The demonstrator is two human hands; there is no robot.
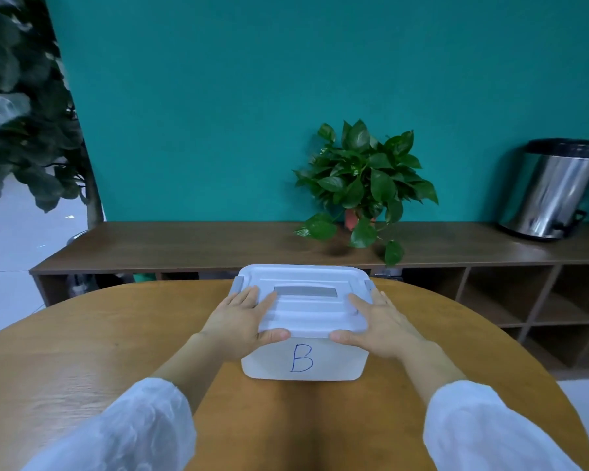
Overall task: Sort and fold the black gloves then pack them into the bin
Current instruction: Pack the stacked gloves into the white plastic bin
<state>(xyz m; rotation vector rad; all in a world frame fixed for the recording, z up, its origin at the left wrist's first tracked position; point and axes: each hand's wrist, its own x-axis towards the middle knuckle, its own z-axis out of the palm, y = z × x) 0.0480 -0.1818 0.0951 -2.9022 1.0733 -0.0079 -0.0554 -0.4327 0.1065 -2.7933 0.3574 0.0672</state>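
A white plastic bin [305, 363] marked with a blue letter B stands on the round wooden table [82, 351], with its white lid [306, 311] on top. My left hand [242, 316] lies flat on the lid's left side, fingers straight, thumb along the front rim. My right hand [380, 322] rests the same way on the lid's right side. Grey latches sit at the lid's two far corners. No black gloves are in view; the inside of the bin is hidden by the lid.
Behind the table runs a low brown shelf unit [184, 246] against a teal wall. On it stand a potted green plant [361, 185] and a steel pedal bin [551, 192]. A large leafy plant [21, 113] fills the far left.
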